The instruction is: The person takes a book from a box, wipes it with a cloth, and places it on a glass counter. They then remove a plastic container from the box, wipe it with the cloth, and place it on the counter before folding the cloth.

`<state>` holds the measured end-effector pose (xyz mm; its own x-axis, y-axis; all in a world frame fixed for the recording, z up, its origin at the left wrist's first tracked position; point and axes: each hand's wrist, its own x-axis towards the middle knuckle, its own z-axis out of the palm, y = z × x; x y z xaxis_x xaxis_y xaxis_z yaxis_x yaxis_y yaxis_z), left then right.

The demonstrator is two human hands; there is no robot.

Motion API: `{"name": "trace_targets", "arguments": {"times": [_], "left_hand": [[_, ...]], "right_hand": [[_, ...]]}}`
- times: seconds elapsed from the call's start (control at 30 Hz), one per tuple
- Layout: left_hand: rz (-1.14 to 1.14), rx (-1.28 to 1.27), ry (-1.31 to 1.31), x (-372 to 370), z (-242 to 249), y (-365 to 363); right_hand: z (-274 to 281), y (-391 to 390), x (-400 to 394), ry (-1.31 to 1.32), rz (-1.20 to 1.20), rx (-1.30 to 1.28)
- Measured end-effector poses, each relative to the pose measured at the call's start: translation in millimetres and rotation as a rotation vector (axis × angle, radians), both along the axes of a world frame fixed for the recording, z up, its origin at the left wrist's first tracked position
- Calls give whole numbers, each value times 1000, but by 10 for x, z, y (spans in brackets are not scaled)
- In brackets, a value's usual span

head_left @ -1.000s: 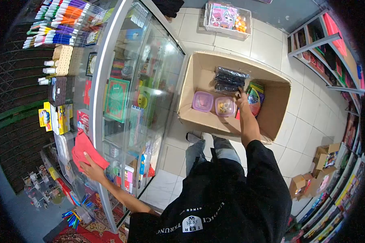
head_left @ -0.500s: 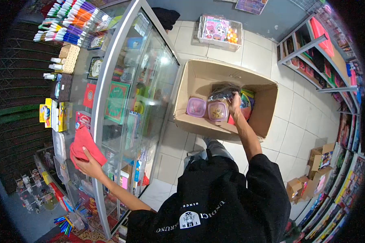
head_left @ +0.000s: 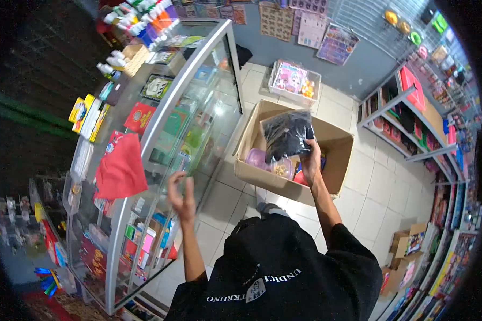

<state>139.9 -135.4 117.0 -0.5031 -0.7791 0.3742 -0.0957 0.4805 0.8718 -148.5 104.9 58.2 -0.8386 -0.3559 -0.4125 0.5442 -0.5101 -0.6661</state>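
Pinched in my right hand is a black item in clear plastic, lifted over the open cardboard box. Below it in the box lie a purple-lidded container and a second container with pale yellow contents. Raised beside the glass display case, my left hand has its fingers apart and holds nothing. A red cloth lies on top of the case, to the left of that hand.
Yellow boxes and bundles of markers stand on the case. A white basket sits on the floor beyond the cardboard box. Metal shelves and small cartons are on the right.
My left hand has let go of the red cloth and moved right, off the case top. My right hand has raised the black packaged item out of the box. The view has shifted.
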Motion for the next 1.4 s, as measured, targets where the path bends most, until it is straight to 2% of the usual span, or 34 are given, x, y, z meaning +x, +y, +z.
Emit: {"name": "trace_targets", "arguments": {"times": [0.03, 0.07, 0.1, 0.13, 0.17, 0.27, 0.37, 0.47, 0.53, 0.6, 0.63, 0.67, 0.73, 0.77, 0.8, 0.83, 0.87, 0.93, 0.97, 1.0, 1.07, 1.1, 1.13, 1.2, 1.23, 1.3, 1.37, 1.4], "left_hand": [[-60, 329, 55, -115, -6, 155], [-129, 543, 101, -173, -36, 250], [-201, 757, 149, -198, -91, 308], [-329, 855, 145, -217, -173, 318], [-388, 1102, 304, -293, -226, 326], [-170, 1163, 364, -349, -138, 507], [-184, 976, 465, -230, -74, 439], [-80, 1034, 516, 109, -133, 397], [-52, 1186, 519, 363, -128, 436], [-35, 1360, 508, 611, -128, 469], [-109, 1383, 565, 734, -371, 437], [-122, 1401, 626, 855, -409, 448], [-153, 1426, 749, 1076, -449, 487], [-135, 1388, 799, 1163, -234, 567], [-87, 1329, 843, 1231, -231, 584], [-40, 1270, 884, 1301, -237, 598], [7, 1212, 923, 1382, -253, 619], [81, 1003, 763, 1567, -457, 630], [114, 891, 656, 1669, -699, 604], [148, 780, 549, 1753, -831, 606], [110, 1028, 712, 1853, -859, 731], [67, 1123, 785, 1879, -754, 770], [29, 1221, 856, 1905, -648, 808], [-84, 1377, 972, 1969, 4, 990], [-26, 1342, 911, 2071, 103, 1068], [112, 1008, 512, 2319, 46, 1208], [193, 1229, 605, 2643, -490, 1152], [161, 1008, 572, 2792, -746, 1169]], "right_hand": [[-24, 27, 27, -11, 69, -46], [-40, 34, 65, -33, 110, -124], [224, -24, 225, -30, 140, -176], [526, -74, 405, -29, 170, -229], [608, -85, 512, -78, 217, -312], [574, -184, 774, -74, 425, -323], [457, -208, 1058, -31, 576, -112], [456, -252, 1336, 47, 705, -45], [544, -235, 1490, 97, 779, 11], [575, -183, 1550, 277, 953, 61], [638, -152, 1610, 346, 1011, 56], [725, -151, 1656, 421, 1067, 46], [1019, -184, 1733, 977, 1218, 284], [1191, -200, 1773, 1265, 1267, 400], [1328, -206, 1821, 1556, 1294, 516], [1410, -186, 1923, 1744, 1260, 743], [1344, -225, 1924, 1788, 1187, 598], [1172, -371, 1857, 1848, 1040, 312], [1227, -447, 1978, 1936, 789, 141], [1330, -534, 2063, 2078, 829, 91], [1606, -626, 2261, 2356, 903, -23], [1753, -647, 2435, 2431, 983, -43], [1660, -693, 2501, 2446, 1029, -142], [1363, -816, 2653, 2465, 1118, -344], [1352, -874, 2743, 2321, 1122, -438], [1264, -941, 2866, 2129, 1189, -438], [1173, -984, 3026, 1928, 1216, -448], [1112, -1009, 3104, 1865, 1217, -464]]}}
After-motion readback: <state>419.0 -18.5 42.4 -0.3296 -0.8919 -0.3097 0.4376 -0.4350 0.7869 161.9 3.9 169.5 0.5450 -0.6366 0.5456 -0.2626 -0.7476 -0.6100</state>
